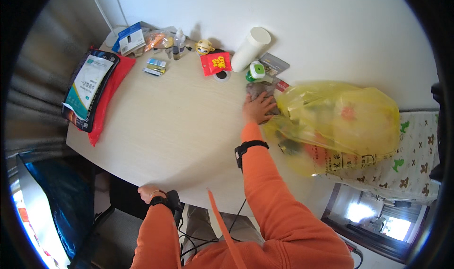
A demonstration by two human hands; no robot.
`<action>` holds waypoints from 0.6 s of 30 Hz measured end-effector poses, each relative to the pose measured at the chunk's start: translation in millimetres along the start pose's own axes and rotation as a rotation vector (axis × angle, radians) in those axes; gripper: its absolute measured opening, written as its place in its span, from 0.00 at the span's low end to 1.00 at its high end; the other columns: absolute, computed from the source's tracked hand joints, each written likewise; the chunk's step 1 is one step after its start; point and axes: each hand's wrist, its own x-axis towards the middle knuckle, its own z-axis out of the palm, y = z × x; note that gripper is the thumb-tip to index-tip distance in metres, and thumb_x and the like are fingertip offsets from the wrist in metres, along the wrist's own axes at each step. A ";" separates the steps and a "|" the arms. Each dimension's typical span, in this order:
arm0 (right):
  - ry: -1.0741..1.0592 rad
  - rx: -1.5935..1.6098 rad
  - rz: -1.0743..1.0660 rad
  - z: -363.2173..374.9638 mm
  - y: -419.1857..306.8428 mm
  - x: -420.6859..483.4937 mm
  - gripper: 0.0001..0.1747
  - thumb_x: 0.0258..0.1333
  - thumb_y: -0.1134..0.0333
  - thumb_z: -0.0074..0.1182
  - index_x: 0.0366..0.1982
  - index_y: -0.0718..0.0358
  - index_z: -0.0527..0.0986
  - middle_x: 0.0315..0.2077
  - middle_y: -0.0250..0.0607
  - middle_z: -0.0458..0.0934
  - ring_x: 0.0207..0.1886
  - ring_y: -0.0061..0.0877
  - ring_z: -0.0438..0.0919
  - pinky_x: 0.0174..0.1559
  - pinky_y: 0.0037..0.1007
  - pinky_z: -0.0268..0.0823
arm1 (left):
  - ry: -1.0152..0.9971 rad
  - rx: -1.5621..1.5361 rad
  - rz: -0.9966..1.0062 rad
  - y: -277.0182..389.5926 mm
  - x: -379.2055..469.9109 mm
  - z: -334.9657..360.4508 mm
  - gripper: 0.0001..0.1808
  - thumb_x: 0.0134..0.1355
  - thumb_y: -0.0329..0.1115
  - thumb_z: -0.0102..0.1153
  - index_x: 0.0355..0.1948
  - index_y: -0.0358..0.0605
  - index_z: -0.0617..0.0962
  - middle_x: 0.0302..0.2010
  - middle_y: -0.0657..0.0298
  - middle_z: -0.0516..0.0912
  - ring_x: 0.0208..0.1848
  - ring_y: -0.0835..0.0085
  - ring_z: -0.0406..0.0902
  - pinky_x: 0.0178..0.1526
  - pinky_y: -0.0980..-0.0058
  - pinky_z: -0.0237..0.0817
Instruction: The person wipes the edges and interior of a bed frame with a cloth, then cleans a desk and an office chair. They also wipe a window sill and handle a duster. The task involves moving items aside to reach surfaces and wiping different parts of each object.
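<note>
My right hand [258,107] lies flat with fingers spread over a crumpled grey-brown cloth [260,88] on the light wood-grain desk [170,127]. Right beside that hand is a bulging yellow plastic bag [340,116], its contents partly visible. Just beyond the cloth stands a small white-and-green bottle [255,71]. At the desk's front edge is my left hand [147,194], its fingers curled; whether they grip the edge is hidden. Both wrists wear black straps.
A white cylinder [251,49], a red packet [216,63], a cow-like figurine [204,47] and small boxes [155,67] stand along the back. Packages [90,81] lie at the left. A patterned cloth [415,155] is under the bag's right side. Black cables [195,246] hang near my legs.
</note>
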 end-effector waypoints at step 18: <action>-0.305 0.205 -1.120 -38.5 78.5 -133.0 0.33 0.47 0.46 0.64 0.60 0.28 0.73 0.71 0.29 0.58 0.76 0.40 0.48 0.70 0.65 0.32 | -0.161 -0.210 0.037 -5.2 16.7 9.2 0.18 0.69 0.35 0.41 0.47 0.33 0.78 0.50 0.43 0.82 0.51 0.46 0.81 0.50 0.53 0.76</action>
